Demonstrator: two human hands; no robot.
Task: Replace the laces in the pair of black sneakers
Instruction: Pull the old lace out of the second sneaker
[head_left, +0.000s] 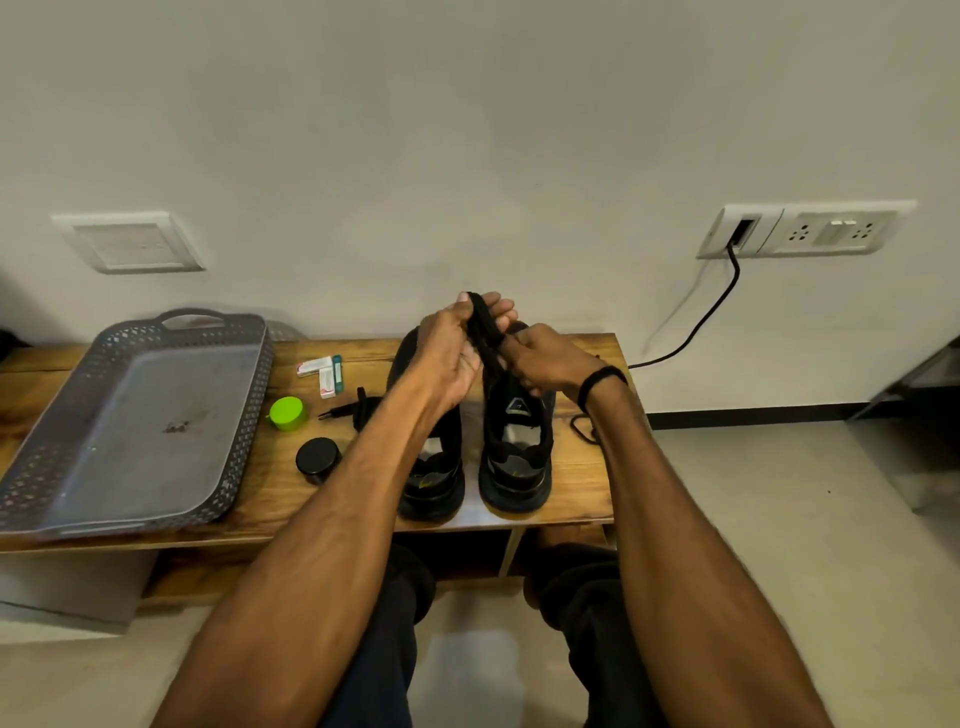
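left hand (451, 358) fingers curled round a black lace (480, 326); right hand (545, 364) pinches its lower part; black sneakers (513, 460) stand side by side just beneath the fingers

I see a low wooden bench (582, 483) against a white wall. On its left part lies a grey perforated plastic tray (156, 384) with a handle cut-out and a small dark stain on its floor. Just beside the tray's right rim sit a lime-green round cap (287, 413) and, nearer me, a black round tin (318, 460). Behind them lie two small white boxes (322, 370), touching. On the wall are a blank plate (130, 243) and a socket panel (800, 231), with a black cable (711, 306) plugged in.
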